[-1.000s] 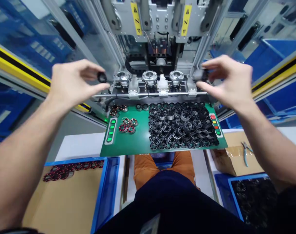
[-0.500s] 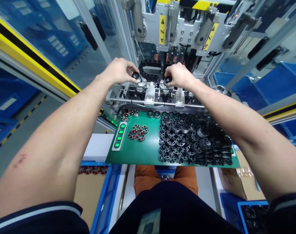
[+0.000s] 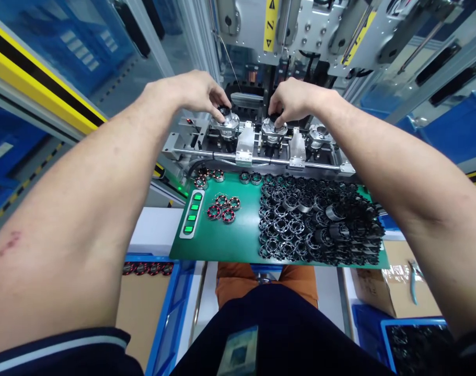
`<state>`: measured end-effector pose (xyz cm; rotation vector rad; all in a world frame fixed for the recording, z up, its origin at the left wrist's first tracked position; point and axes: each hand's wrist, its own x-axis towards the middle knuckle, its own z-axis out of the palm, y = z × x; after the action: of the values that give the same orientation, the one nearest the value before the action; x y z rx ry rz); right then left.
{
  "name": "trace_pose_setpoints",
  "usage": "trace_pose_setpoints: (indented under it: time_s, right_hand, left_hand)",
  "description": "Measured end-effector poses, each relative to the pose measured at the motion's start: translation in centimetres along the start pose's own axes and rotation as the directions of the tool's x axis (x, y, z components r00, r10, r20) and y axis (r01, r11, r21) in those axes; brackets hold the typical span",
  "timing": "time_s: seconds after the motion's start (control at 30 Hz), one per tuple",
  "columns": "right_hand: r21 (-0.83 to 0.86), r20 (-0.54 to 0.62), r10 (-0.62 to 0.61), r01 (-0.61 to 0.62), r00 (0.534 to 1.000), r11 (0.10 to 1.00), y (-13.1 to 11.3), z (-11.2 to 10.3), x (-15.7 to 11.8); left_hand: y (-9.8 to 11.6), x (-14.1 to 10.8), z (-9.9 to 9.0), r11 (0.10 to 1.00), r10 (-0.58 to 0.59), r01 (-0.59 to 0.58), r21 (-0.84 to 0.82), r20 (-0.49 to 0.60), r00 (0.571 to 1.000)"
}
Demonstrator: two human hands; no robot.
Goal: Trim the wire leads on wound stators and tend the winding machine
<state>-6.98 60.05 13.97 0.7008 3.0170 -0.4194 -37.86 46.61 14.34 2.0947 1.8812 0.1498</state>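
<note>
left hand [image 3: 213,102] had its grip round a black ring [image 3: 224,110] at the left fixture [image 3: 228,125]. right hand [image 3: 288,102] pinched another one [image 3: 276,118], beyond the tabletop's [image 3: 206,243] far edge.

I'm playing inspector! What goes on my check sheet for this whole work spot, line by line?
Surface: green board, bare at front left.
Job's things: one dark ring and another, each at a metal holder; black rings heaped right.
Clutter: loose wire ends by wound rings.
Hands: left hand, right hand; fingers gripping dark rings.
Cables: thin wire overhead.
Surroundings: pliers on cardboard box.
</note>
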Motion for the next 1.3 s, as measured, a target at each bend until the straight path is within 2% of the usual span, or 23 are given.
trace_pose_setpoints:
  time_s: [0.1,0.17,0.23,0.33,0.4,0.47,0.53,0.63,0.67,0.73,0.77,0.8,0.87,0.9,1.0,1.07,1.13,1.2,1.3]
  right_hand:
    - [0.026,0.008,0.018,-0.018,1.000,0.999,0.1,0.0,0.1]
    - [-0.001,-0.037,0.069,-0.069,0.997,0.998,-0.4,1.2,-0.8]
    - [-0.062,-0.103,0.115,-0.121,0.988,0.991,-1.6,3.5,-2.5]
    - [-0.142,-0.179,0.149,-0.176,0.973,0.974,-3.7,8.1,-5.9]
    - [-0.135,-0.208,0.165,-0.195,0.964,0.971,-4.9,10.5,-7.6]
    - [-0.122,-0.193,0.208,-0.234,0.959,0.965,-5.7,11.6,-8.1]
    - [-0.120,-0.137,0.257,-0.274,0.957,0.954,-6.1,10.9,-8.0]
    - [-0.096,-0.039,0.229,-0.231,0.973,0.968,-6.6,7.7,-8.9]
    - [-0.076,-0.034,0.191,-0.194,0.981,0.978,-6.9,6.4,-9.9]
    - [-0.023,-0.057,0.119,-0.121,0.991,0.992,-7.6,4.1,-13.0]
    - [0.006,-0.068,0.096,-0.095,0.993,0.995,-8.1,3.3,-14.9]
    - [0.031,-0.058,0.078,-0.077,0.995,0.997,-8.7,2.8,-16.9]
    - [0.060,0.042,0.061,-0.063,0.997,0.996,-10.0,2.7,-20.3]
    - [0.064,0.109,0.063,-0.070,0.992,0.995,-10.6,3.1,-21.6]
    - [0.059,0.218,0.116,-0.132,0.969,0.989,-12.5,4.9,-23.2]
    - [0.031,0.206,0.142,-0.151,0.968,0.988,-13.2,6.0,-23.0]
    - [-0.008,0.193,0.135,-0.136,0.972,0.991,-13.4,6.4,-22.7]
    - [-0.011,0.169,0.119,-0.118,0.978,0.993,-13.2,5.9,-22.8]
    - [0.131,0.055,0.070,-0.077,0.996,0.988,-12.8,3.6,-24.6]
  left_hand:
    - [0.5,-0.4,0.0,0.999,-0.014,0.013,0.037,0.006,1.000]
    - [1.4,-1.6,1.0,0.999,-0.015,0.016,0.047,-0.035,0.999]
    - [2.5,-3.5,3.2,0.999,0.012,-0.006,0.043,-0.140,0.990]
    - [3.8,-6.3,7.6,0.996,0.023,-0.048,-0.069,-0.327,0.945]
    - [4.1,-7.3,10.0,0.981,0.000,-0.071,-0.178,-0.370,0.929]
    - [4.1,-7.4,11.2,0.964,-0.020,-0.079,-0.253,-0.365,0.931]
    - [4.2,-7.2,11.0,0.957,-0.043,-0.061,-0.285,-0.345,0.938]
    - [5.8,-8.1,9.3,0.964,-0.071,-0.017,-0.267,-0.316,0.946]
    - [7.0,-8.9,8.8,0.969,-0.074,-0.014,-0.246,-0.347,0.935]
    - [10.2,-11.4,8.5,0.978,-0.045,-0.055,-0.201,-0.463,0.885]
    - [12.1,-12.9,8.8,0.978,-0.010,-0.099,-0.184,-0.515,0.857]
    - [14.1,-14.4,9.4,0.969,0.051,-0.168,-0.181,-0.519,0.853]
    - [18.0,-16.8,11.3,0.918,0.198,-0.317,-0.239,-0.417,0.887]
    - [19.6,-17.6,12.5,0.894,0.246,-0.356,-0.273,-0.365,0.898]
    - [23.2,-18.3,15.9,0.898,0.263,-0.336,-0.283,-0.265,0.928]
    - [24.3,-17.7,17.4,0.933,0.216,-0.272,-0.237,-0.239,0.947]
    - [24.7,-17.0,18.0,0.952,0.174,-0.225,-0.207,-0.237,0.956]
    - [24.8,-16.8,17.6,0.949,0.149,-0.210,-0.233,-0.254,0.956]
    - [24.6,-17.9,15.8,0.877,0.056,-0.205,-0.435,-0.332,0.942]
